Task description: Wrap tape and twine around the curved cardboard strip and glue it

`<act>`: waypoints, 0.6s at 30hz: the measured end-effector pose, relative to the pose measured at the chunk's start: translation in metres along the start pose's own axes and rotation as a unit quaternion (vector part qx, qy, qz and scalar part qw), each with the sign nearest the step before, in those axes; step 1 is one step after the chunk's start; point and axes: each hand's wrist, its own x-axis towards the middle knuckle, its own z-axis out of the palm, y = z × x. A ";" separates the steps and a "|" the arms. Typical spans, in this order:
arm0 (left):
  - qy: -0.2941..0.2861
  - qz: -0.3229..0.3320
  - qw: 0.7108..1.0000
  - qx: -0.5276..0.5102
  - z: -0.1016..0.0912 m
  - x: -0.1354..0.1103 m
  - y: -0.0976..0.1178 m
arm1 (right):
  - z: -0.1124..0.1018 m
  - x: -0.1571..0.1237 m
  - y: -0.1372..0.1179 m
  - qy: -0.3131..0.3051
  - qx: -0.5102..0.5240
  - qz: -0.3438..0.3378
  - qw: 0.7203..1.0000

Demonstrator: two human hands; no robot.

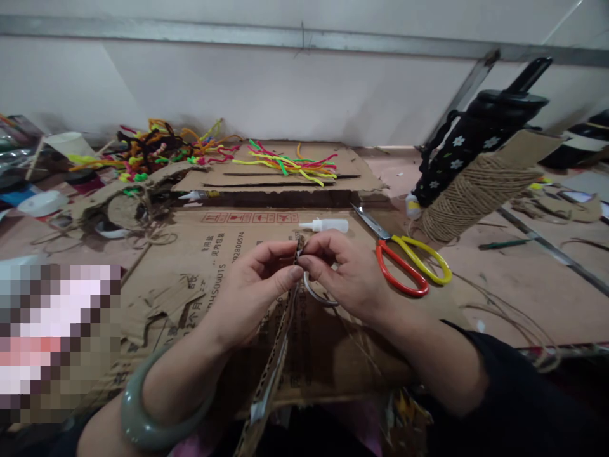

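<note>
Both of my hands meet above a flattened cardboard sheet [333,362]. My left hand [247,289] pinches the upper end of a narrow corrugated cardboard strip [276,339], which slants down toward my lap. Against that same end, the thumb and fingers of my right hand [349,273] are closed on a thin white cord [316,293]. The cord curves in a loop below the right fingers; its tip is hidden between them. Just beyond the fingertips lies a small white glue bottle [330,225]. Scissors [399,254] with red and yellow handles rest open to the right.
Colourful pipe cleaners [290,162] lie on a raised cardboard piece [200,178], with a tangled pile [157,149] further left. A cone of twine [476,190] leans before a black flowered bottle [476,127]. Torn cardboard scraps [162,304] lie at left.
</note>
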 end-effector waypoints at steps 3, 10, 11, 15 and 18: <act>-0.001 0.002 1.000 0.000 0.000 0.000 0.000 | 0.000 0.000 -0.001 0.000 -0.002 -0.006 1.000; -0.012 0.001 1.000 -0.012 -0.001 0.000 -0.001 | -0.001 0.000 -0.003 -0.003 0.017 0.005 1.000; -0.015 0.004 1.000 -0.013 -0.001 0.000 -0.001 | -0.001 0.000 -0.003 -0.002 0.020 0.005 1.000; -0.017 0.018 1.000 -0.014 -0.001 0.001 -0.003 | -0.001 -0.001 -0.002 0.002 0.019 -0.001 1.000; -0.019 0.021 1.000 -0.013 -0.001 0.001 -0.004 | -0.001 -0.002 -0.002 0.004 0.006 -0.010 1.000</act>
